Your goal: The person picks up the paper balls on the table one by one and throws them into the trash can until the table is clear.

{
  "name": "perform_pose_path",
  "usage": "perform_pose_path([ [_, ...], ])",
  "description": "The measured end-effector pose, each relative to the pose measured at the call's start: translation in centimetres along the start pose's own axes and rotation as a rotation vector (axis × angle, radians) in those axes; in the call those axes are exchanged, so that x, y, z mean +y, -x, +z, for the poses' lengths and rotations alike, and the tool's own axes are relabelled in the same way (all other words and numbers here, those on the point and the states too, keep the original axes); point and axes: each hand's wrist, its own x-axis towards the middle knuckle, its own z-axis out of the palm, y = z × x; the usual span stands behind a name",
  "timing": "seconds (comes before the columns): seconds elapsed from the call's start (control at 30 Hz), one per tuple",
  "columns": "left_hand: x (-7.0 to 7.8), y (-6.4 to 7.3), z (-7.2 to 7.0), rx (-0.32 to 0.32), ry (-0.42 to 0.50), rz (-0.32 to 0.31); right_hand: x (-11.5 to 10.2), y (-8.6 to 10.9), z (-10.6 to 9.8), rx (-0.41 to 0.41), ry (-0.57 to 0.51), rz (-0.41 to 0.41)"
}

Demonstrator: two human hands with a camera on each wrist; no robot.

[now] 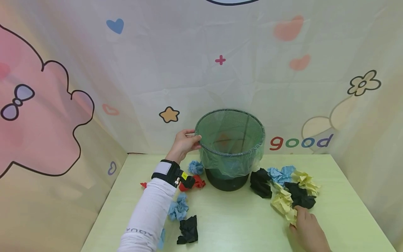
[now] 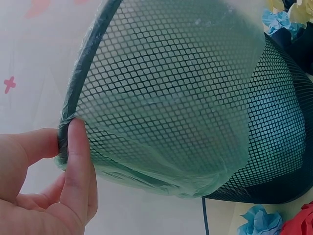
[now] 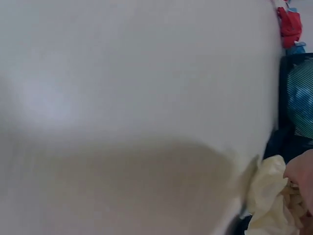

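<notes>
A black mesh wastebasket (image 1: 227, 183) stands at the back of the table, with a green plastic bag (image 2: 171, 112) folded down over its rim. My left hand (image 1: 186, 142) pinches that rim on its left side, thumb and fingers to either side of it in the left wrist view. At the right, my right hand (image 1: 310, 227) pinches the near end of a crumpled yellow paper (image 1: 282, 203). The same paper (image 3: 269, 196) shows at the edge of the right wrist view, where only part of the hand is visible.
Beside the right hand lie crumpled black paper (image 1: 300, 196), another yellow paper (image 1: 306, 182), a blue paper (image 1: 281, 174) and a second black paper (image 1: 260, 183). Left of the wastebasket are several blue papers (image 1: 178, 207), red paper (image 1: 198, 182) and black paper (image 1: 188, 230). A printed curtain (image 1: 189, 70) hangs behind.
</notes>
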Motion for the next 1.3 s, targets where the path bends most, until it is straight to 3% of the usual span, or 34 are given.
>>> perform_pose_path([
  [0.23, 0.1, 0.0, -0.1, -0.001, -0.009, 0.004, -0.2, -1.9, -2.2, 0.264, 0.029, -0.18],
  [0.3, 0.1, 0.0, -0.1, -0.001, -0.01, 0.004, -0.4, -2.5, -2.9, 0.294, 0.061, -0.208],
  [0.6, 0.0, -0.1, -0.1, 0.002, -0.011, 0.008, -1.0, -5.0, -6.0, 0.228, 0.124, -0.237],
  [0.9, 0.1, 0.1, -0.1, 0.001, -0.021, 0.01, -1.4, -7.4, -6.7, 0.291, 0.148, -0.32],
  [1.3, 0.1, 0.0, 0.0, -0.003, -0.002, 0.006, -1.6, -10.3, -7.8, 0.259, 0.115, -0.36],
])
